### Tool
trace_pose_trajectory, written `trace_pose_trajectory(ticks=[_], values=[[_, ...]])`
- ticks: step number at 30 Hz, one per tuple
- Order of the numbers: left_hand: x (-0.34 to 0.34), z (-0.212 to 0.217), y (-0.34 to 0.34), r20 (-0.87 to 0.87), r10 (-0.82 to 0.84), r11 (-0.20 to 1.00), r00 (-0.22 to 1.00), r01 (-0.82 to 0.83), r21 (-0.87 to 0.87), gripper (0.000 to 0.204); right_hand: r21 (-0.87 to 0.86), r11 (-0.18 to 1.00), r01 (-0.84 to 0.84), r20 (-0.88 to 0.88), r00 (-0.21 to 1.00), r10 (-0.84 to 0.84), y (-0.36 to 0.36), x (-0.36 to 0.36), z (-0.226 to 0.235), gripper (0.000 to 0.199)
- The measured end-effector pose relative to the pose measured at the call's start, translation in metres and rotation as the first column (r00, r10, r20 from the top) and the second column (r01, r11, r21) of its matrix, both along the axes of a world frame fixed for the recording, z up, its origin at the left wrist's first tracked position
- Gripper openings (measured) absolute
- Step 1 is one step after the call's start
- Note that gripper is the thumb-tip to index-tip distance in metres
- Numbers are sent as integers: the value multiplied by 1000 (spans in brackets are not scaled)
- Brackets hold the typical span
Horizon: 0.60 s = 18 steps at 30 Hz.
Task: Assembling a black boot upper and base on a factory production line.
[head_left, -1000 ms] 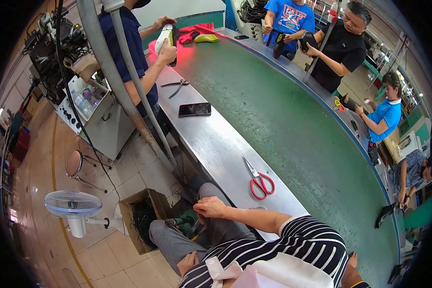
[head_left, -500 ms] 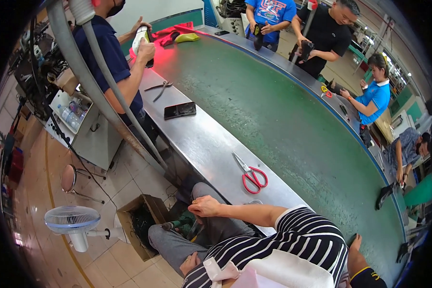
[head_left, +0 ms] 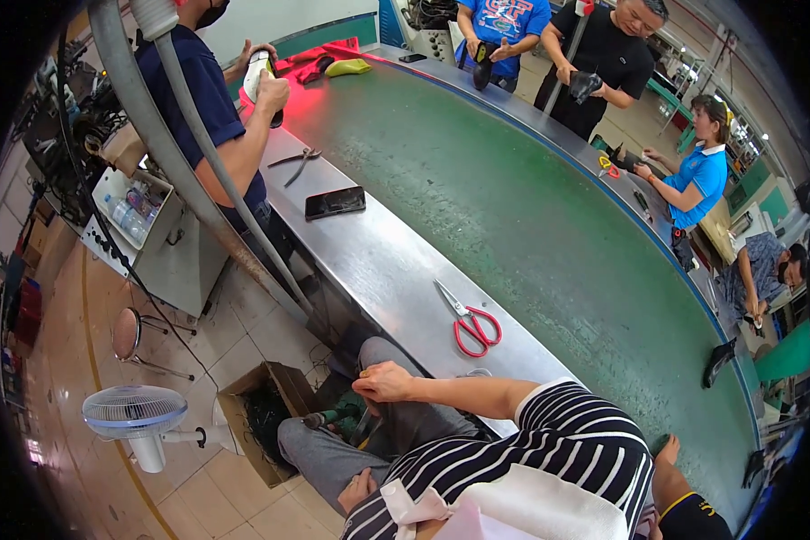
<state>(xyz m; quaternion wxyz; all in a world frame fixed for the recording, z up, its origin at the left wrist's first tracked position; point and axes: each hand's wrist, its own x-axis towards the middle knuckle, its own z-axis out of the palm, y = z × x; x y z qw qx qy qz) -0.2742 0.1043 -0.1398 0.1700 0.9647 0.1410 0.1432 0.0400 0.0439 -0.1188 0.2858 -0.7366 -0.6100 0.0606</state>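
Observation:
My right hand (head_left: 382,382) reaches out from a striped sleeve, just below the edge of the steel bench (head_left: 378,261). Its fingers are curled, and I cannot tell whether they hold anything. A green-handled tool (head_left: 333,417) lies just under it, by my knee in grey trousers. My left hand (head_left: 360,490) rests on my thigh with the fingers apart and nothing in it. Red-handled scissors (head_left: 468,322) lie on the bench above my right forearm, apart from both hands.
A black phone (head_left: 335,202) and pliers (head_left: 297,162) lie farther along the bench. A green conveyor belt (head_left: 549,225) runs beside it, with several people standing around. A person in dark blue (head_left: 207,108) holds a white shoe. An open cardboard box (head_left: 265,414) and a fan (head_left: 135,414) stand on the tiled floor.
The view has shifted slightly. My right hand stays below the bench edge, my left hand on my thigh. The person in dark blue still holds the shoe.

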Motion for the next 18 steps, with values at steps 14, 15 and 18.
trace_pose_trajectory(ticks=[14, 15, 18], values=[[51, 22, 0, 103, 13, 982, 995, 7, -190, 23, 189, 981, 48, -150, 989, -20, -23, -7, 4, 11], [61, 18, -2, 127, 0, 984, 992, 22, -176, 23, 191, 980, 59, -155, 987, -29, -27, -11, 5, 11], [83, 17, -5, 185, -33, 989, 982, 59, -135, 22, 215, 973, 81, -189, 981, -40, -44, -24, 4, 12]])
